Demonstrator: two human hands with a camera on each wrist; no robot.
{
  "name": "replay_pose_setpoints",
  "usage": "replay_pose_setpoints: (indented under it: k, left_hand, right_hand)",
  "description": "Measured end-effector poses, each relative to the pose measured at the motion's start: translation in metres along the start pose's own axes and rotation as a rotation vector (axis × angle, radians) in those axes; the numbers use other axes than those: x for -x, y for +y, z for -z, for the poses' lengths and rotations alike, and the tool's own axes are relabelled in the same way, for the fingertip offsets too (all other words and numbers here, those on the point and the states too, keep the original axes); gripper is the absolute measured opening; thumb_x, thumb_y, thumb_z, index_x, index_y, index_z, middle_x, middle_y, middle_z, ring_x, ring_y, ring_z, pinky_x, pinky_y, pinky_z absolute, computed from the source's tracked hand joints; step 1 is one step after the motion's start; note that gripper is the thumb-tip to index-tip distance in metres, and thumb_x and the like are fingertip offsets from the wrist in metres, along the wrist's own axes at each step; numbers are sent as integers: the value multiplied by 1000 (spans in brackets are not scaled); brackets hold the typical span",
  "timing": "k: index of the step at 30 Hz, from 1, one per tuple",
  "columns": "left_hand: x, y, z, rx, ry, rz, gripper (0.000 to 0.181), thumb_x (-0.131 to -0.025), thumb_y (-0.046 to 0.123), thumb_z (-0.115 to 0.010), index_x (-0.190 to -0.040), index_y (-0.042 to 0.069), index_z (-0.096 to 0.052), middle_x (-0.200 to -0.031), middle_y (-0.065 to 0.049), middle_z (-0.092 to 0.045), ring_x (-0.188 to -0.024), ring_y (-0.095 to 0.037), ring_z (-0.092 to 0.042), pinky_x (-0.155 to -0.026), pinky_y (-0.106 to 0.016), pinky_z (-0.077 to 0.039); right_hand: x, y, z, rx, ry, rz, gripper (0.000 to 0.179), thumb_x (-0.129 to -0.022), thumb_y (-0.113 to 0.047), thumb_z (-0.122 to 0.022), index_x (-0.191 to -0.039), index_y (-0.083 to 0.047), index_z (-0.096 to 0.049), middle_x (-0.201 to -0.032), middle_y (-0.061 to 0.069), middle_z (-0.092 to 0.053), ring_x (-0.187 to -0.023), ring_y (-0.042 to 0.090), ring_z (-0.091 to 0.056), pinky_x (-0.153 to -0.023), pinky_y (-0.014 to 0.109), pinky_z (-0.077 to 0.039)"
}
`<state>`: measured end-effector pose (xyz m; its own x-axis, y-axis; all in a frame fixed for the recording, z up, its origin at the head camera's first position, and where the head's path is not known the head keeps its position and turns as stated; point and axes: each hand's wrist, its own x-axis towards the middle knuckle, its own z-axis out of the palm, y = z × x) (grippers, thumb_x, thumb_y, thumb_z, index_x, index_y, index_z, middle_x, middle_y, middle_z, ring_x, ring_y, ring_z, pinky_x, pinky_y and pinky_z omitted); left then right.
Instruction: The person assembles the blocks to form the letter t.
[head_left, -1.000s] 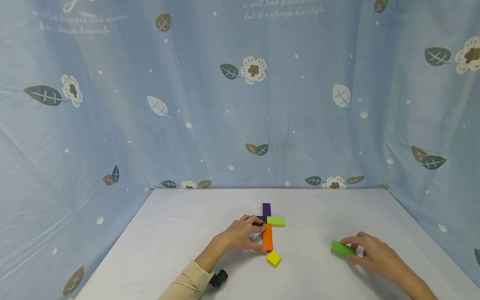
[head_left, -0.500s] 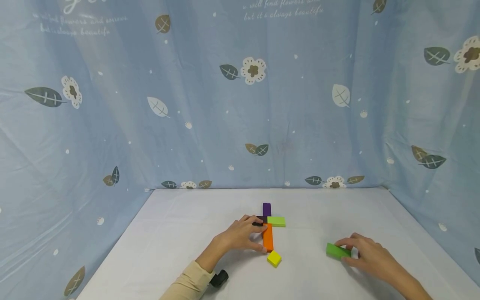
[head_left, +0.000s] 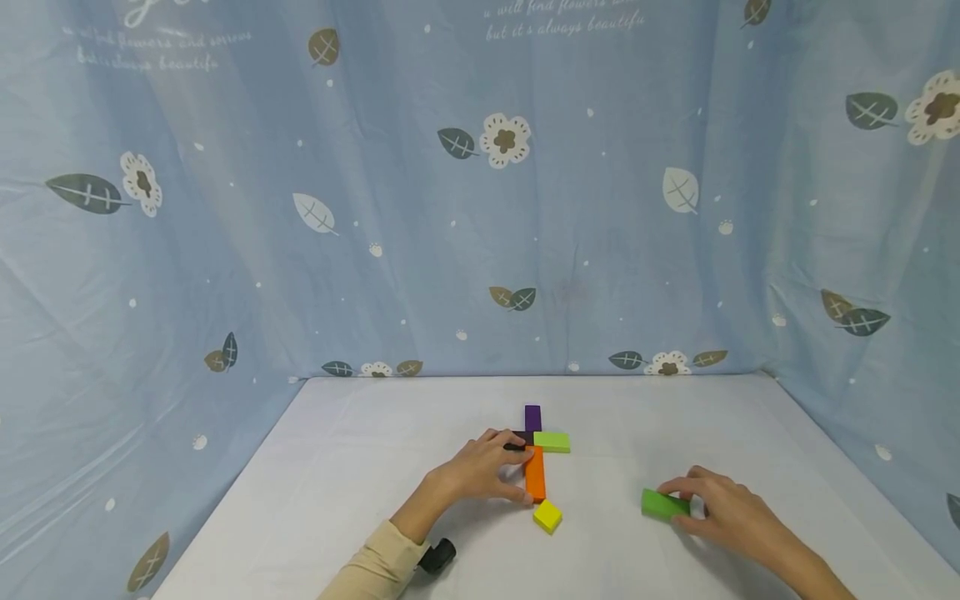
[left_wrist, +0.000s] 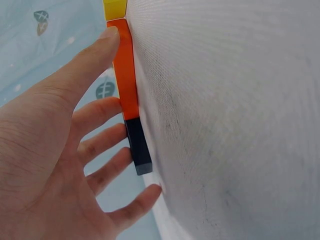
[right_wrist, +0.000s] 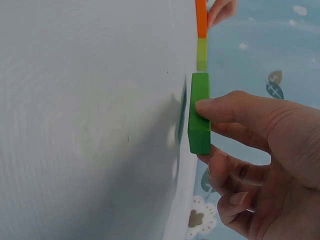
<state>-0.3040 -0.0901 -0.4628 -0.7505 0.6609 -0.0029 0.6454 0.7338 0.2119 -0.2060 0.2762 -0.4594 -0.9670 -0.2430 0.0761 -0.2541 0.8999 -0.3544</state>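
My right hand [head_left: 731, 512] pinches a green block [head_left: 660, 504] between thumb and fingers. In the right wrist view the green block [right_wrist: 200, 117] stands off the white tabletop, its shadow beside it. My left hand [head_left: 480, 471] is spread over the laid blocks. Its thumb touches the near end of an orange block [head_left: 535, 479] and its index finger the far end. The other fingers lie along a black block [left_wrist: 137, 145], partly covered in the head view. A lime block [head_left: 552, 442] and a purple block [head_left: 532, 417] meet the black one. A yellow block [head_left: 547, 517] sits, turned, at the orange block's near end.
A white cloth covers the table [head_left: 360, 450]. Blue patterned curtains [head_left: 480, 208] stand at its back and sides. A small black object [head_left: 437, 557] shows beside the left sleeve [head_left: 378, 562].
My right hand has moved left with the green block, toward the laid blocks. The left hand and the blocks beneath it have kept their places.
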Motion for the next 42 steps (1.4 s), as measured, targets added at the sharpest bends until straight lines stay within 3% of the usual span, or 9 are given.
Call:
replay_pose_setpoints:
  k: [15, 29, 42]
  left_hand:
    - [-2, 0, 3, -7, -3, 8, 76, -78, 64, -71, -143, 29, -52, -148, 6, -46, -134, -21, -42, -103, -51, -43]
    - [-2, -1, -2, -2, -4, -3, 74, -79, 63, -71, -142, 29, -52, -148, 5, -46, -132, -20, -43, -104, -49, -43]
    - [-2, -1, -3, -7, -1, -10, 75, -79, 64, -69, -143, 28, -52, -148, 6, -45, -132, -20, -43, -102, -48, -43]
  right_hand:
    - [-5, -15, -3, -31, -13, 122, 33, -76, -25, -81, -108, -19, -74, -89, -10, -58, -60, -4, -41, -51, 19, -37]
    - [-11, -34, -13, -67, -35, 225, 30, -78, -22, -80, -107, -21, -74, -87, -13, -56, -61, -6, -44, -54, 19, -39]
    - [-18, -52, -17, -84, -106, 188, 30, -77, -26, -81, -106, -25, -75, -89, -11, -58, -63, -1, -46, -55, 19, -40]
